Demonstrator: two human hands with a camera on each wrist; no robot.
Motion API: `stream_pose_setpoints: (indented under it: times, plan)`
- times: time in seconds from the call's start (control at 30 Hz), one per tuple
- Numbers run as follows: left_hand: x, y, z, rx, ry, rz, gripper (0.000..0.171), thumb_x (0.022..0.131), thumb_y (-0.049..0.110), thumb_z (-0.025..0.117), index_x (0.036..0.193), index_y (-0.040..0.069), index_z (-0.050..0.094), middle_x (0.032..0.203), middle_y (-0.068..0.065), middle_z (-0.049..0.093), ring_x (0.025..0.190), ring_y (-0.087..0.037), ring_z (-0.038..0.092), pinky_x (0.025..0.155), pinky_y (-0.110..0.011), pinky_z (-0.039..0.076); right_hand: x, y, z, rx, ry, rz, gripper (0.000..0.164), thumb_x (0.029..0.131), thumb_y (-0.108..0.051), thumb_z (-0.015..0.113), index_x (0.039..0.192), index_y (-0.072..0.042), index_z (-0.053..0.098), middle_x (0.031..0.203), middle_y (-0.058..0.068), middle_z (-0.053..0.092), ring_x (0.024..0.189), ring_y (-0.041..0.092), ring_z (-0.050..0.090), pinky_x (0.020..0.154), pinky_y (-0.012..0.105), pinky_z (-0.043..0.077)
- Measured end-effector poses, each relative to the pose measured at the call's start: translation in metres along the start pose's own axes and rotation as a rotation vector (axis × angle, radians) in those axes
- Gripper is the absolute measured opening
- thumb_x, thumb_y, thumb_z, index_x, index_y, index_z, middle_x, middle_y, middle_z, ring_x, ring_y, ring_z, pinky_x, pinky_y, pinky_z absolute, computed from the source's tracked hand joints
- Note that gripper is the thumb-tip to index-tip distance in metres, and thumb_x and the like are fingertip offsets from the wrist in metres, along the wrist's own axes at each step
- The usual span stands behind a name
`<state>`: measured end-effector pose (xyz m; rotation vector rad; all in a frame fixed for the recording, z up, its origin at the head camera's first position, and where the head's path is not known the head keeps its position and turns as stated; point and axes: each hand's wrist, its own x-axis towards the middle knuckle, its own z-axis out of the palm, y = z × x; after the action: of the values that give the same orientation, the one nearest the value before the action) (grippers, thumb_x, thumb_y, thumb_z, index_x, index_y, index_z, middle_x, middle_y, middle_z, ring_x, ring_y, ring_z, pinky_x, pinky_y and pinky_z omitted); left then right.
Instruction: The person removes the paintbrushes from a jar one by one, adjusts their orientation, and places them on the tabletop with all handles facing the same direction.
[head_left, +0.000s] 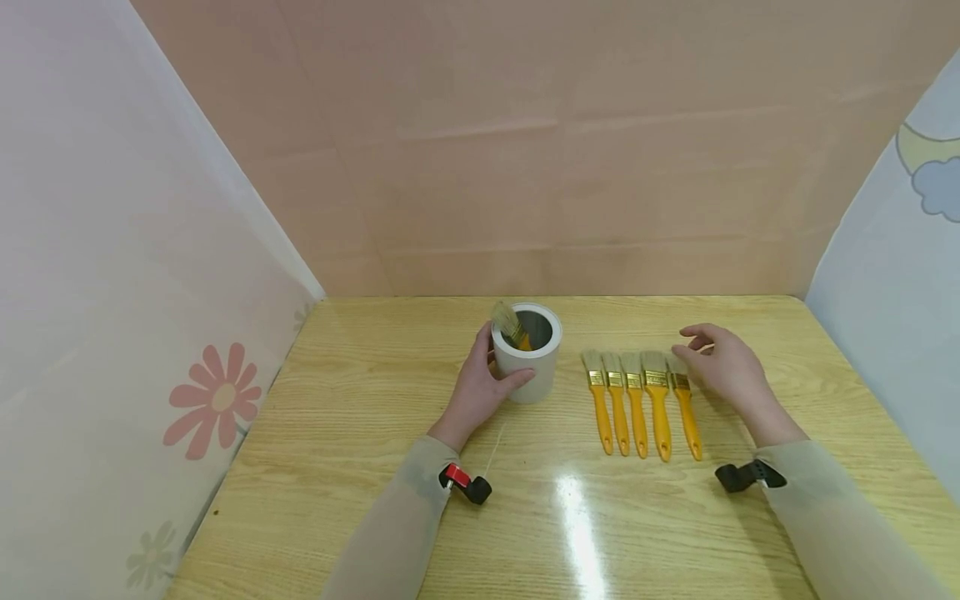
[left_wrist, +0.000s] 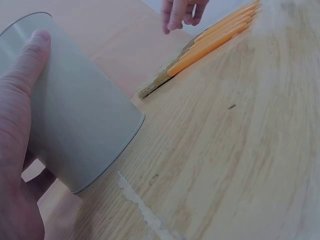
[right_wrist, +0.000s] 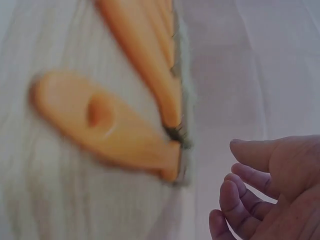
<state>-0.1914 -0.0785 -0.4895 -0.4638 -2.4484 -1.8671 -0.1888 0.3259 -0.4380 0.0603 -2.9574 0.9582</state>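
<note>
My left hand (head_left: 480, 385) grips a pale grey-white can (head_left: 531, 382) from its left side, the thumb lying across its front. Out of the can's open top leans a paintbrush (head_left: 508, 322), bristles up against the left rim and its orange handle down inside. To the right, several paintbrushes (head_left: 638, 408) with orange handles lie in a row, bristles pointing away from me. The right hand (head_left: 726, 371) hovers beside the bristles of the rightmost paintbrush (head_left: 686, 412), holding nothing. Its fingers are loosely bent, with a gap to the thumb in the right wrist view.
All of this stands on a light wood-grain table (head_left: 360, 375). A pinkish-brown sheet (head_left: 525, 167) rises behind its far edge, and pale walls with printed shapes flank both sides. Each sleeve carries a black wrist strap (head_left: 742, 477). A pale strip (left_wrist: 140, 207) shows near the can's base.
</note>
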Motion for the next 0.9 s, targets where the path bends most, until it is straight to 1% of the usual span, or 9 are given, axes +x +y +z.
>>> stream_pose_setpoints:
  times: [0.07, 0.13, 0.2, 0.27, 0.33, 0.4, 0.6, 0.73, 0.9]
  plan:
    - [0.000, 0.000, 0.000, 0.001, 0.000, 0.003, 0.103, 0.095, 0.040, 0.091, 0.175, 0.028, 0.027, 0.162, 0.002, 0.051, 0.149, -0.023, 0.050, 0.125, -0.053, 0.040, 0.001, -0.009, -0.001, 0.012, 0.010, -0.016, 0.052, 0.114, -0.032, 0.066, 0.148, 0.005, 0.060, 0.124, 0.026, 0.067, 0.109, 0.043, 0.063, 0.083, 0.053, 0.052]
    - [0.000, 0.000, 0.000, 0.003, 0.001, 0.005, 0.104, 0.095, 0.040, 0.091, 0.175, 0.027, 0.027, 0.162, 0.002, 0.051, 0.148, -0.023, 0.050, 0.125, -0.053, 0.040, 0.001, -0.019, -0.001, 0.029, 0.014, -0.030, 0.053, 0.114, -0.033, 0.066, 0.149, 0.005, 0.060, 0.124, 0.024, 0.067, 0.109, 0.041, 0.062, 0.082, 0.050, 0.051]
    - [-0.001, 0.000, 0.000, 0.005, 0.001, 0.007, 0.104, 0.095, 0.041, 0.091, 0.175, 0.027, 0.026, 0.162, 0.002, 0.051, 0.148, -0.023, 0.050, 0.124, -0.052, 0.041, 0.002, -0.029, -0.001, 0.058, 0.010, -0.045, 0.054, 0.114, -0.034, 0.066, 0.151, 0.005, 0.059, 0.126, 0.025, 0.067, 0.112, 0.042, 0.062, 0.086, 0.054, 0.052]
    - [0.000, -0.001, 0.000, 0.006, 0.001, 0.008, 0.104, 0.095, 0.041, 0.091, 0.175, 0.027, 0.026, 0.161, 0.002, 0.051, 0.148, -0.023, 0.050, 0.124, -0.052, 0.041, 0.002, -0.039, -0.001, 0.089, 0.005, -0.058, 0.057, 0.114, -0.035, 0.066, 0.154, 0.004, 0.057, 0.131, 0.026, 0.066, 0.119, 0.046, 0.061, 0.094, 0.062, 0.052]
    - [0.000, -0.001, 0.000, 0.004, 0.000, 0.009, 0.104, 0.095, 0.041, 0.091, 0.175, 0.027, 0.026, 0.162, 0.002, 0.051, 0.148, -0.023, 0.050, 0.124, -0.052, 0.041, 0.003, -0.050, -0.001, 0.121, -0.002, -0.076, 0.059, 0.113, -0.036, 0.067, 0.156, 0.003, 0.056, 0.136, 0.028, 0.065, 0.127, 0.049, 0.059, 0.101, 0.069, 0.049]
    - [0.000, -0.001, -0.001, 0.004, -0.002, 0.009, 0.104, 0.095, 0.041, 0.091, 0.175, 0.028, 0.026, 0.162, 0.002, 0.050, 0.148, -0.022, 0.050, 0.124, -0.052, 0.041, 0.005, -0.062, 0.000, 0.151, -0.006, -0.098, 0.059, 0.112, -0.035, 0.069, 0.157, 0.002, 0.056, 0.141, 0.028, 0.065, 0.133, 0.050, 0.057, 0.106, 0.072, 0.046]
    - [0.001, -0.002, -0.001, 0.004, 0.001, 0.013, 0.102, 0.095, 0.039, 0.091, 0.174, 0.027, 0.027, 0.162, 0.003, 0.051, 0.148, -0.022, 0.050, 0.125, -0.052, 0.040, 0.011, -0.094, 0.007, 0.218, -0.027, -0.162, 0.059, 0.110, -0.034, 0.074, 0.158, -0.004, 0.057, 0.144, 0.021, 0.065, 0.138, 0.045, 0.057, 0.111, 0.069, 0.046]
    - [0.000, -0.002, -0.001, 0.001, 0.000, 0.009, 0.101, 0.095, 0.039, 0.091, 0.174, 0.028, 0.028, 0.162, 0.003, 0.051, 0.148, -0.022, 0.050, 0.125, -0.053, 0.040, 0.014, -0.113, 0.014, 0.239, -0.039, -0.189, 0.058, 0.109, -0.034, 0.076, 0.157, -0.007, 0.059, 0.147, 0.018, 0.066, 0.141, 0.042, 0.056, 0.115, 0.069, 0.043]
    - [0.000, -0.002, -0.003, 0.000, -0.001, 0.011, 0.102, 0.095, 0.039, 0.091, 0.174, 0.028, 0.027, 0.162, 0.003, 0.051, 0.149, -0.022, 0.049, 0.125, -0.054, 0.039, 0.018, -0.134, 0.022, 0.272, -0.033, -0.227, 0.055, 0.108, -0.032, 0.077, 0.155, -0.008, 0.062, 0.147, 0.015, 0.067, 0.142, 0.038, 0.057, 0.119, 0.069, 0.039]
